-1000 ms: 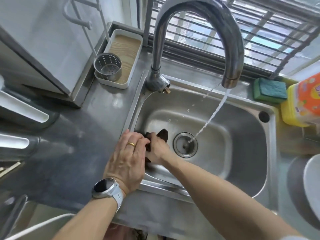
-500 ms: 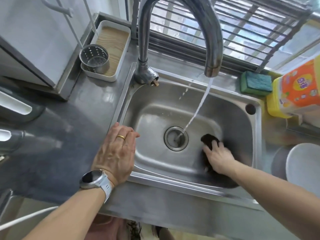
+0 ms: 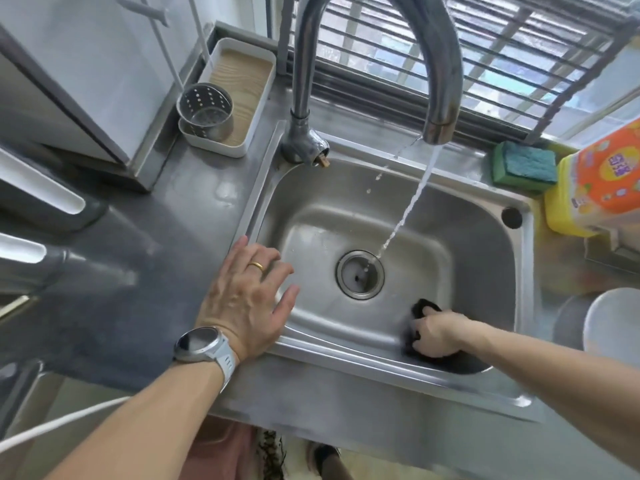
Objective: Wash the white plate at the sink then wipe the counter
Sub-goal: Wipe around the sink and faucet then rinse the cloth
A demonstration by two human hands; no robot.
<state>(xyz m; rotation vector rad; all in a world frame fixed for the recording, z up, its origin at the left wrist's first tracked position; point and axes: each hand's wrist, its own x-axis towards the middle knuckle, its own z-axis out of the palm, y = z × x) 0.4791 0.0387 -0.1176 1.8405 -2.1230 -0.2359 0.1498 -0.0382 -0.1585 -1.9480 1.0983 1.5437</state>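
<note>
Since a second ago the right hand (image 3: 434,336) has carried the dark cloth (image 3: 420,310) from the left wall of the sink (image 3: 512,258) across to its near right corner, while the left hand (image 3: 247,299) has stayed on the sink's left rim. Right-hand fingers are curled round the cloth, pressing it against the steel just inside the front wall. The left hand lies flat with fingers released and spread, a gold ring (image 3: 257,266) on one finger and a grey watch (image 3: 201,342) on the wrist, palm on the edge where sink meets table (image 3: 114,289). Water runs from the curved faucet (image 3: 440,81) in a slanted stream into the drain strainer (image 3: 360,274). The white plate (image 3: 613,327) sits on the table to the right of the sink, partly cut off by the frame edge. Behind the sink's right corner lie a green sponge (image 3: 524,164) and, beside it, a yellow detergent bottle (image 3: 595,188). A perforated metal cup (image 3: 204,110) stands in a white tray (image 3: 242,95) at the back left.
</note>
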